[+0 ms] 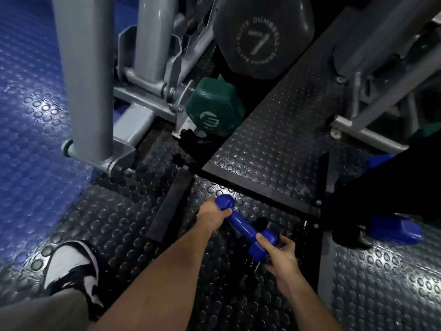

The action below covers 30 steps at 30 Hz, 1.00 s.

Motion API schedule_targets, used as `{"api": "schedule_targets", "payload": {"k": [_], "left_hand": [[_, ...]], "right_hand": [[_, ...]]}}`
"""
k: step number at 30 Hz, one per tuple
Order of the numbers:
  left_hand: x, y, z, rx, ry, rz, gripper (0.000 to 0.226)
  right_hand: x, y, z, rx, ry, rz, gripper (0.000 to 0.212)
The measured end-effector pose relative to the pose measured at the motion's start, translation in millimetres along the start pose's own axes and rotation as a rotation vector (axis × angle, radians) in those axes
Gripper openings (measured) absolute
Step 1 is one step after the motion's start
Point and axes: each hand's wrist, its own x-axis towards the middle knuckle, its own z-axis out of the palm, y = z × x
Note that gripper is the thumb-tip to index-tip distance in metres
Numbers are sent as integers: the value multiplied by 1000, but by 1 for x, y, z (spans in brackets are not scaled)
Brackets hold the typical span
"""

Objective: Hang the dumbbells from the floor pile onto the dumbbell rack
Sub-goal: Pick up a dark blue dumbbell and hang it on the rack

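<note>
Blue dumbbell (245,229): held in the air above the black studded floor (133,223), tilted, one head up and to the left, the other head lower and to the right.
Left hand (211,212): fingers clamped on the upper head of the blue dumbbell.
Right hand (280,255): fingers closed around the lower head of the blue dumbbell, thumb on top.
Second blue dumbbell (393,229): on the floor, right of the held dumbbell, well apart.
Green dumbbell (214,113): above the held dumbbell, beside the grey rack (82,75), marked 3.
Dark dumbbell (260,37): farther up, marked 7.
Shoe (72,268): white and black, left of the held dumbbell.
</note>
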Motion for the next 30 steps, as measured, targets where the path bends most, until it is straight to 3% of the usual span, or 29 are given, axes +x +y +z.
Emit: {"api": "schedule_targets", "payload": {"k": [5,10,14,22,30], "left_hand": [[-3,0,-2,-107,60,-4,43],[-31,-7,-16,-150,162,33,36],[-51,-17,-47,-326,225,43,34],[-68,2,-161,-544,530,157,68],[-42,75,-255,-417,477,464,41]], "right_hand": [[1,-1,-1,72,-11,-11,78],[-26,-4,5,230,-74,13,31],[-57,-9,19,249,-175,-36,35],[-119,-51,99,270,-435,-114,46],[-153,-108,174,376,-438,-300,31]]}}
